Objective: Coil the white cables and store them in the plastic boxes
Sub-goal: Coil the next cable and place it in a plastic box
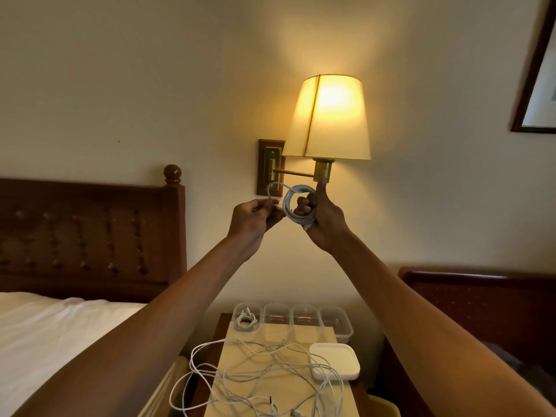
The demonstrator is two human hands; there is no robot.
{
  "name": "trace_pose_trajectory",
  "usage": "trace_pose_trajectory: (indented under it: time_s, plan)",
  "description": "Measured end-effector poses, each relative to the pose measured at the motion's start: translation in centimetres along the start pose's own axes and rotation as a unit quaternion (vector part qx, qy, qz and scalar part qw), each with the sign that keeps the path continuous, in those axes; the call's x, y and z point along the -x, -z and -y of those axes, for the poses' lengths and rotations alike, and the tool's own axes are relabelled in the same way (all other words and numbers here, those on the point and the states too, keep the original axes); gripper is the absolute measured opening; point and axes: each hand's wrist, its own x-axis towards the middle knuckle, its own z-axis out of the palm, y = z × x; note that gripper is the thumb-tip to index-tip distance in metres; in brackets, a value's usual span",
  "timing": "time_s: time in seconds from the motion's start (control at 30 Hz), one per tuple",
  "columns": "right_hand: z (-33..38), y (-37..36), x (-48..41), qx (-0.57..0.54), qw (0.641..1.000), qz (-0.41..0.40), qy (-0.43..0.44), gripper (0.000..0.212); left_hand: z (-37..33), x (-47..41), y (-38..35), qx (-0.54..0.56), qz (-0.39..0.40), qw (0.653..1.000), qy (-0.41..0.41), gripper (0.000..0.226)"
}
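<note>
I hold a white cable coil [289,209] up in front of the wall lamp. My right hand [322,219] grips the coil, thumb pointing up. My left hand [255,218] pinches the cable's loose end, which loops up over it. Down on the nightstand lies a tangle of loose white cables [258,374]. Behind the tangle stands a row of several clear plastic boxes; the leftmost box [259,310] holds a coiled white cable [245,322], and the others [341,325] look empty. A stack of white lids [334,361] sits to the right of the tangle.
A lit wall lamp [329,118] hangs just behind my hands. A bed with a wooden headboard [90,233] is on the left, and another dark headboard [481,299] on the right. The nightstand [221,329] sits between them. A framed picture [538,85] hangs at top right.
</note>
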Motion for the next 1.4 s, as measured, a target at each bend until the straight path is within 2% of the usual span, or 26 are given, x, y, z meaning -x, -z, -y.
trace_pose_trajectory:
  time_s: [0.2,0.37,0.53,0.67,0.77,0.97,1.13,1.4]
  plan:
    - [-0.9,0.2,-0.6,0.131,0.989,-0.046,0.054,0.051,-0.5,0.2,-0.4,-0.036,-0.004,0.998,0.044,0.017]
    - [-1.3,0.3,-0.9,0.147,0.985,-0.072,0.053,0.051,-0.6,0.2,0.2,-0.063,0.063,0.987,0.133,0.021]
    - [-1.8,0.6,-1.1,0.172,0.980,-0.090,0.054,0.052,-0.5,0.5,0.1,0.000,0.093,0.977,0.191,0.028]
    - [-2.2,0.6,-1.3,0.173,0.979,-0.102,0.042,0.052,-0.3,0.6,0.3,-0.071,0.151,0.965,0.200,0.039]
    - [-2.2,0.5,-1.4,0.169,0.980,-0.098,0.027,0.053,-0.3,0.7,0.3,-0.114,0.162,0.960,0.196,0.027]
    - [-2.7,1.4,-2.0,0.166,0.986,-0.017,0.017,0.049,-2.0,0.4,1.3,-0.082,0.202,0.944,0.248,0.016]
    - [-2.1,1.7,-1.4,0.253,0.966,0.044,-0.018,0.041,-3.5,-0.5,2.3,-0.177,0.212,0.935,0.221,0.022]
    - [-1.6,1.3,-0.9,0.273,0.953,0.129,0.024,0.037,-4.3,-1.2,2.6,-0.229,0.166,0.938,0.203,0.026]
